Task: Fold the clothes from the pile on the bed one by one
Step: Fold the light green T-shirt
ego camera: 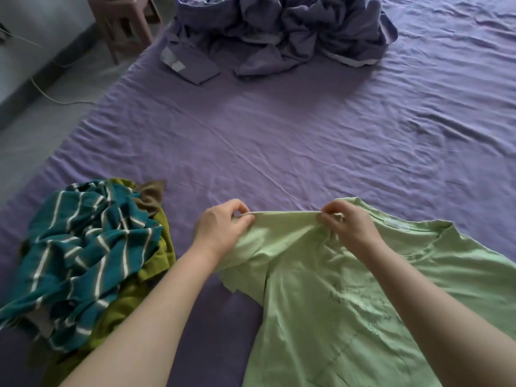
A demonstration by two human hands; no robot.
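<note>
A light green T-shirt (pixel 329 311) with dark lettering lies spread on the purple bed sheet (pixel 279 141) at the lower right. My left hand (pixel 220 224) pinches one end of its sleeve hem. My right hand (pixel 349 224) pinches the other end, and the hem is stretched taut between them. A pile of clothes (pixel 83 252) sits at the lower left, with a teal white-striped garment on top of olive-green and brown pieces.
A crumpled purple duvet (pixel 282 34) lies at the far end of the bed. A pinkish stool (pixel 122 26) stands on the floor beyond the bed's left edge, near a pale cable (pixel 47 93).
</note>
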